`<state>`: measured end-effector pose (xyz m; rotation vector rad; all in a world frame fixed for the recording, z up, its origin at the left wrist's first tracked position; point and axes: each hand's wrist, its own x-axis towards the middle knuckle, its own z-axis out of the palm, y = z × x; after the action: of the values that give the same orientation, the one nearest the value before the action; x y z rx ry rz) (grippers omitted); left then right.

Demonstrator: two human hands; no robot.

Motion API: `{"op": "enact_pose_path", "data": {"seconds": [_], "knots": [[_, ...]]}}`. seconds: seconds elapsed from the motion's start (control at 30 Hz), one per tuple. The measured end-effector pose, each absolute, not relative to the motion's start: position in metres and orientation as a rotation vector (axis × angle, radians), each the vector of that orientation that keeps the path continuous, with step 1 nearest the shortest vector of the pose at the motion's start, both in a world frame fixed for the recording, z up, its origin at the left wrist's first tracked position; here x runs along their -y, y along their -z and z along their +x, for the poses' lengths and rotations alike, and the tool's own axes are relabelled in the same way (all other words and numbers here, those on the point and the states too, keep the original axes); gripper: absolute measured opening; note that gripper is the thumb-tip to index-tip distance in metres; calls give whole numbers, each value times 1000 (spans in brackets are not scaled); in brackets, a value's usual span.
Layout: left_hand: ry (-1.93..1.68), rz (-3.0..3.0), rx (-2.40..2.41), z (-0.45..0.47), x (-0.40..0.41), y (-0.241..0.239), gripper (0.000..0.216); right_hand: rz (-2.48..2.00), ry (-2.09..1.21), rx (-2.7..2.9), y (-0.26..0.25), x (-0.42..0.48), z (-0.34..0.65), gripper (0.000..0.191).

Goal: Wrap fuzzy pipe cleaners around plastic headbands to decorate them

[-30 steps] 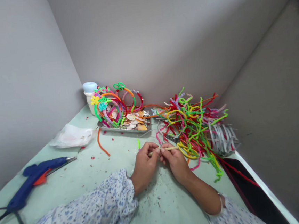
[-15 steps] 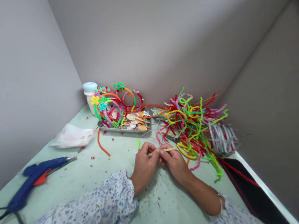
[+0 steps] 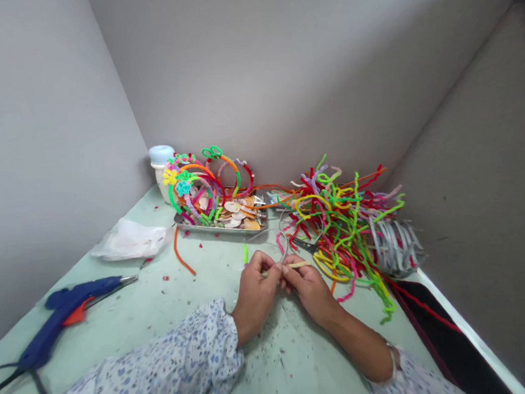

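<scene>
Both hands meet low in the middle of the head view, fingertips pinched close together. My left hand (image 3: 258, 292) is closed on one end of a thin pale yellow strip (image 3: 301, 264). My right hand (image 3: 311, 291) pinches the same strip, whose free end sticks out to the right over the fingers. A thin grey cord (image 3: 286, 244) rises in a loop from between the fingertips; its lower end is hidden by them. Just behind my left hand lies a short bright green piece of pipe cleaner (image 3: 245, 253).
A tray (image 3: 222, 230) holds shells and several pipe-cleaner headbands (image 3: 238, 181). Tangled pipe cleaners (image 3: 347, 214) lie at right, with black-handled pliers or scissors (image 3: 304, 245) beside them. At left are a blue glue gun (image 3: 55, 325), a plastic bag (image 3: 130, 238) and a lidded jar (image 3: 162, 169).
The whole view has shifted slightly, so everything sits a little farther right. Both hands keep nearly the same pinch on the strip.
</scene>
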<state>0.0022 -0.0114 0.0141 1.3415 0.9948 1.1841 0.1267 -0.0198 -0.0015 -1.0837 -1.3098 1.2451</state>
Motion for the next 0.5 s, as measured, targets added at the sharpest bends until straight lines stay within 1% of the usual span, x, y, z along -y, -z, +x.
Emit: {"op": "enact_pose_path", "data": {"seconds": [0.5], "knots": [[-1196, 1333, -980, 2, 10, -10, 14, -1030, -1304, 1318, 2, 18, 129, 23]]}}
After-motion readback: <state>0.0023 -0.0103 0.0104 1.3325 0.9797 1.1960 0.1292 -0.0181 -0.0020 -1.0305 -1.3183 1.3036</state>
